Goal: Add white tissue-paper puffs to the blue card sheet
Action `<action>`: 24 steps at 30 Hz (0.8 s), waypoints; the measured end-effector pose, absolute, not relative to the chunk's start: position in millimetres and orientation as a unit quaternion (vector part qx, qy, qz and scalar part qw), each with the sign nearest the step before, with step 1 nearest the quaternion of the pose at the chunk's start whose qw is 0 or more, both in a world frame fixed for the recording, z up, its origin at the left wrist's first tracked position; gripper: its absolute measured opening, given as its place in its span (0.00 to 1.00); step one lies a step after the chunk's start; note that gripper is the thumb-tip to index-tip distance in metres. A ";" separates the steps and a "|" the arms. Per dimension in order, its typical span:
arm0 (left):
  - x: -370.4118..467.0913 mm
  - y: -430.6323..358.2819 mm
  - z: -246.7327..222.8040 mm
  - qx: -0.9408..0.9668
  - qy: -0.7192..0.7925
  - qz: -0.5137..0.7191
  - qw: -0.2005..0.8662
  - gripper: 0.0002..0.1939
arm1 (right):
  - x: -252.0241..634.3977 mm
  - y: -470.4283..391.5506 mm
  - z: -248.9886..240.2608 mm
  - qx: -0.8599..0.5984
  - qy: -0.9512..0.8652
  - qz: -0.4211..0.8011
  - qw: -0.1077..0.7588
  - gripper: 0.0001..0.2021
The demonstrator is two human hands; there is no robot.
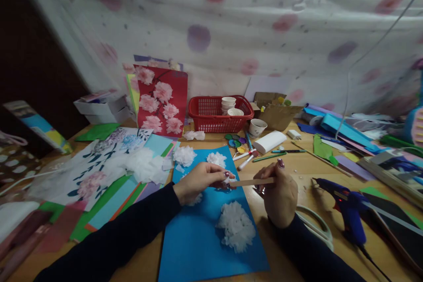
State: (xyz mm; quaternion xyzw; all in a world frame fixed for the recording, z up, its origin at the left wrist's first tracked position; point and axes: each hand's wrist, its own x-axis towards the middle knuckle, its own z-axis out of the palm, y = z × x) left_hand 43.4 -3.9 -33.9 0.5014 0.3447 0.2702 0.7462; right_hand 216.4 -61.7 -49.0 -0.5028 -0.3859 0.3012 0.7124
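Above a blue sheet [194, 246], my left hand [209, 177] pinches a small piece of white paper [228, 180]. My right hand [280, 191] is closed on a flat wooden stick [253, 182], whose left end meets the white piece. Scissors handles [322, 229] show behind the right wrist; dark tips poke out under the right fingers. White paper flowers lie on the sheet: a large one [236, 225] at the lower right and smaller ones [216, 159] at the top. Another flower is partly hidden by my left hand.
A blue glue gun [346, 207] lies at the right. Behind stand a red basket [218, 127] with white cups and a red card [161, 101] with pink flowers. Colored papers [112, 200] and white tissue [142, 165] cover the left. Pens and paint pots [235, 141] lie beyond the sheet.
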 end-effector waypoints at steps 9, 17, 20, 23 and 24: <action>39.6 -3.6 -26.2 0.524 0.309 0.308 0.731 0.07 | 216.3 -59.2 -46.2 -0.509 -0.352 0.317 0.719 0.24; 46.8 -9.7 -35.4 0.536 0.349 0.279 0.717 0.05 | 216.2 -58.7 -49.6 -0.496 -0.362 0.344 0.711 0.24; 47.1 -10.4 -39.0 0.534 0.334 0.269 0.729 0.07 | 216.3 -58.5 -49.0 -0.486 -0.359 0.351 0.715 0.23; 46.1 -11.5 -37.2 0.523 0.319 0.259 0.747 0.08 | 215.8 -58.3 -47.3 -0.485 -0.347 0.352 0.721 0.22; 45.7 -11.9 -35.8 0.518 0.314 0.257 0.754 0.08 | 215.6 -58.2 -46.8 -0.486 -0.344 0.353 0.722 0.22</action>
